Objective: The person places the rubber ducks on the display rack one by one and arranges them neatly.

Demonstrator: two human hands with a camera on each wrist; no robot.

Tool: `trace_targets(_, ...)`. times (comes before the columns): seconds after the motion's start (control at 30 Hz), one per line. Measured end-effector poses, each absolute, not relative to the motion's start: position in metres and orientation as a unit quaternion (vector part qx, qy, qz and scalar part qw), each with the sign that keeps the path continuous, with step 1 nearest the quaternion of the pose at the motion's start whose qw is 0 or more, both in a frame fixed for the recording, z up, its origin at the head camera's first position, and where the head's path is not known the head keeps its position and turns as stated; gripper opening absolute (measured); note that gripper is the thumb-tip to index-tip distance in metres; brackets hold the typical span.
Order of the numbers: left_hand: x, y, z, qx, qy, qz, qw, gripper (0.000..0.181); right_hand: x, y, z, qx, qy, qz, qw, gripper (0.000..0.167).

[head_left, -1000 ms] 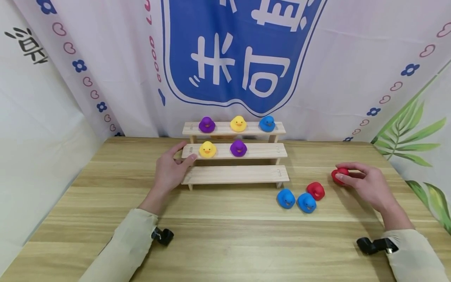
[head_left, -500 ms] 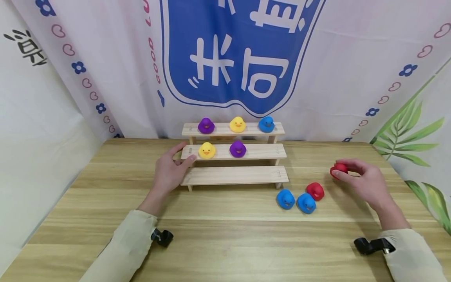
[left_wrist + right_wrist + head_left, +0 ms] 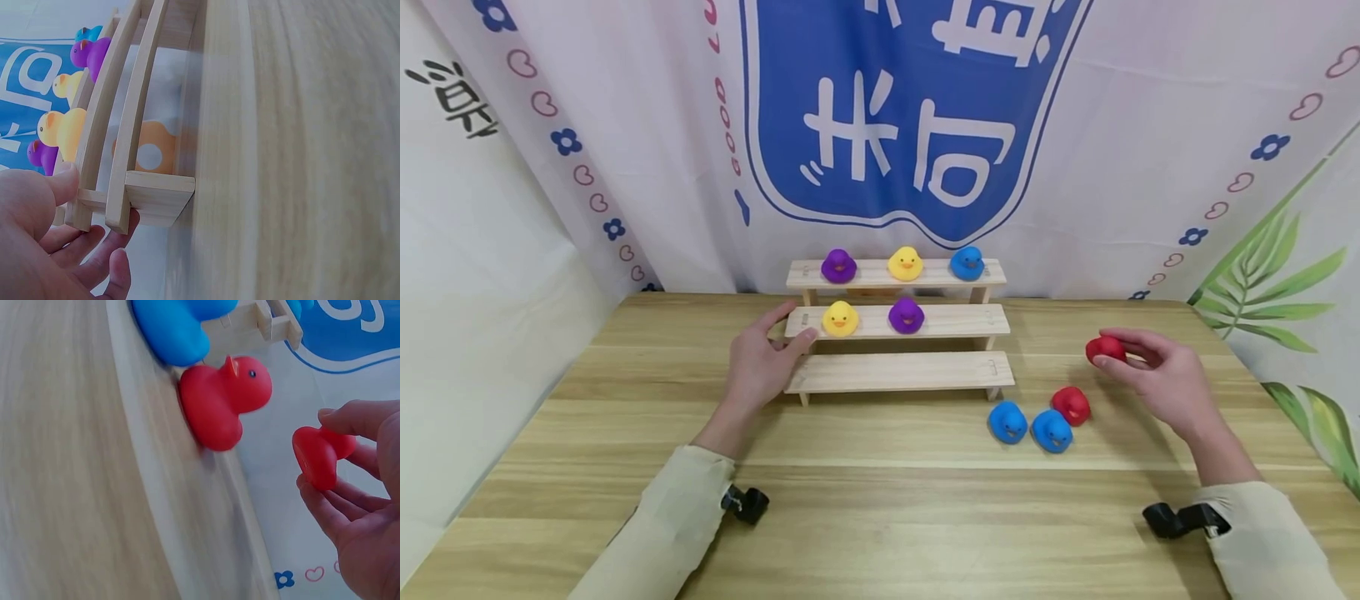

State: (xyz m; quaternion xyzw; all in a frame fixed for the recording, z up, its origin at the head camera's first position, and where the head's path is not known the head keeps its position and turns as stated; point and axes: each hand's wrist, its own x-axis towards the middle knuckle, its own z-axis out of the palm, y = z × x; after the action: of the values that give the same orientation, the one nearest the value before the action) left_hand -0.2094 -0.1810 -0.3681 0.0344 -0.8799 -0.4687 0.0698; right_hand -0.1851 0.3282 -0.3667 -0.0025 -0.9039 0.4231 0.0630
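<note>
A three-step wooden rack (image 3: 898,372) stands at the back of the table. Its top step holds a purple duck (image 3: 838,266), a yellow duck (image 3: 906,263) and a blue duck (image 3: 967,263). On the middle step sit a yellow duck (image 3: 840,318) and a purple duck (image 3: 906,316); the lowest step is bare. My left hand (image 3: 763,357) grips the rack's left end, thumb on the middle step, fingers behind and under in the left wrist view. My right hand (image 3: 1170,379) pinches a red duck (image 3: 317,457) between thumb and fingers, above the table in the right wrist view.
Right of the rack's front, two blue ducks (image 3: 1007,422) (image 3: 1052,431) and another red duck (image 3: 1071,406) lie close together on the wooden table (image 3: 880,517). A printed curtain (image 3: 1075,183) hangs right behind the rack.
My right hand has lifted the red duck off the table and carried it a little to the left and back. My left hand keeps its grip on the rack.
</note>
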Motion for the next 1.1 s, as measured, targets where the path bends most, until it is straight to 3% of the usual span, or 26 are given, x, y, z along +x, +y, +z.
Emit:
trace_targets(0.5, -0.209, -0.181, -0.367, 0.030, -0.881, -0.466, 0.076, 0.064, -0.195, 0.296, -0.360, 0.034, -0.884, 0.455, 0.101, 0.053)
trace_targets(1.1, -0.209, -0.181, -0.369, 0.025, -0.881, -0.466, 0.076, 0.064, -0.213, 0.246, -0.347, 0.080, -0.870, 0.476, 0.097, 0.051)
